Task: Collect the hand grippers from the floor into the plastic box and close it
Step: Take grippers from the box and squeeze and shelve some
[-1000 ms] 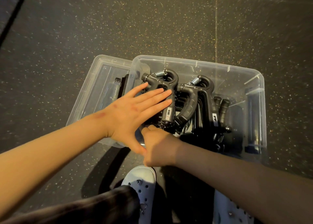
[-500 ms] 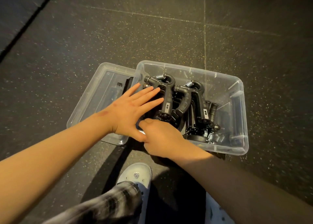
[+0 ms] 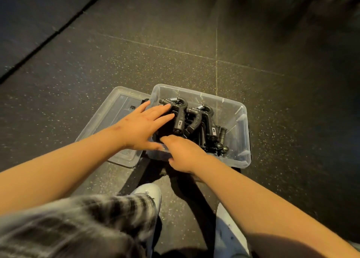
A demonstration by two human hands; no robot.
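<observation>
A clear plastic box [image 3: 241, 140] stands on the dark floor, holding several black hand grippers [image 3: 196, 119] with metal springs. My left hand [image 3: 144, 127] lies flat, fingers spread, on top of the grippers at the box's left side. My right hand [image 3: 183, 152] is at the box's near rim, fingers curled over the edge; what they hold is hidden. The clear lid [image 3: 115, 121] lies flat on the floor, partly under the box's left side.
Speckled dark rubber floor tiles [image 3: 194, 43] surround the box. My white shoes [image 3: 150, 195] and a plaid trouser leg [image 3: 87, 222] are just in front of the box. A darker mat [image 3: 29, 23] lies at the far left.
The view has pulled back and up, so the box looks smaller. My left hand stays flat on the grippers; my right hand has shifted slightly along the near rim.
</observation>
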